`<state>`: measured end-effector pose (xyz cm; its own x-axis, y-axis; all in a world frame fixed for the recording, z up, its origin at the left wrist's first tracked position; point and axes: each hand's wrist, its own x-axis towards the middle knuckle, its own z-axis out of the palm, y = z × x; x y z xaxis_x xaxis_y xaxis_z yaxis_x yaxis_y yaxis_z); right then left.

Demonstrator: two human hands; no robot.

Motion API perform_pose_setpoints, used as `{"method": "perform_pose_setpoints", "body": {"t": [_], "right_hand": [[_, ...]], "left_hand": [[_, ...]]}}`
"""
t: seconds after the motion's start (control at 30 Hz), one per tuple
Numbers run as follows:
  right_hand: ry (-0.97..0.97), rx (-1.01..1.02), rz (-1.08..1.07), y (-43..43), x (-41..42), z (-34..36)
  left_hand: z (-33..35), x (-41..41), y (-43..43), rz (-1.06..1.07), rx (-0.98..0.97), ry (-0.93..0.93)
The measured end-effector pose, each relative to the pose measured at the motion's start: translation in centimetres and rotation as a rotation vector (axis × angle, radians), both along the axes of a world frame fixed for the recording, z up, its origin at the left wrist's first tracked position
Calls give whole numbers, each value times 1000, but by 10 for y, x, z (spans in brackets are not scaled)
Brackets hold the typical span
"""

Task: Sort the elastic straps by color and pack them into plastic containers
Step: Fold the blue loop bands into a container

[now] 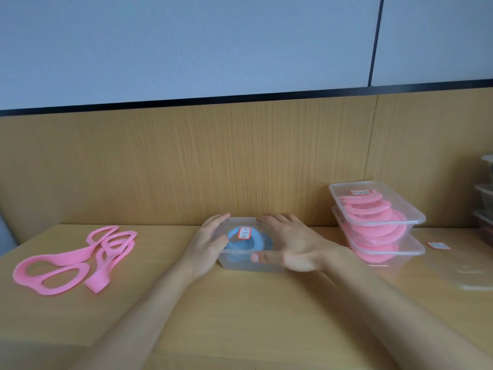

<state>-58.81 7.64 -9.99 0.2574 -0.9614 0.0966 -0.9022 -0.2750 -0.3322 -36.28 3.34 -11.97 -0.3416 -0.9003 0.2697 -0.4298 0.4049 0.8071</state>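
Left hand (210, 241): fingers nearly straight, laid against the left end of a clear box (234, 263); no curl round it. Right hand (290, 244): palm down, fingers spread flat over the box's right top, thumb stretched along the front wall. Whether either hand presses or only touches, cannot tell.

Box sits mid-table (240, 316), close to the wood panel (213, 161). Blue straps (236, 240) coiled inside. White label (245, 233) with a red border on top; writing too blurred to read.

Left of the box, well apart: loose pink straps (72, 260) in an overlapping heap on the table.

Right of the box: two clear boxes stacked, the top box (410, 209) skewed on the lower box (410, 256), both holding packed pink straps (368, 209).

Further right: a small label (438, 245) flat on the table, a clear lid (464, 273) near it, and more stacked containers (486, 198) at the frame edge, cut off.
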Motion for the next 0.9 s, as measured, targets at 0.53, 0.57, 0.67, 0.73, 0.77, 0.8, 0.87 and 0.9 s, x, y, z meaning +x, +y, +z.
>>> {"method": "perform_pose_setpoints", "body": {"t": [0.53, 0.57, 0.67, 0.73, 0.77, 0.8, 0.87, 0.9], "right_hand": [[-474, -68, -114, -14, 13, -20], [-485, -70, -116, -14, 12, -20], [-525, -81, -117, -11, 10, -20], [-560, -88, -106, -9, 9, -19], [-573, -91, -100, -8, 9, -19], [-582, -93, -97, -7, 9, -18], [-580, -83, -104, -3, 9, -16], [-565, -73, -109, -1, 9, -15]], "left_hand": [[-11, 12, -5, -42, 178, 289], [-10, 12, -5, -36, 174, 293], [-10, 13, -4, -12, 151, 289], [-10, 13, -4, -3, 137, 278], [-9, 13, -3, -7, 131, 273], [-9, 13, -2, -11, 128, 270], [-8, 13, -1, -19, 131, 268], [-8, 13, 0, -22, 135, 265]]}}
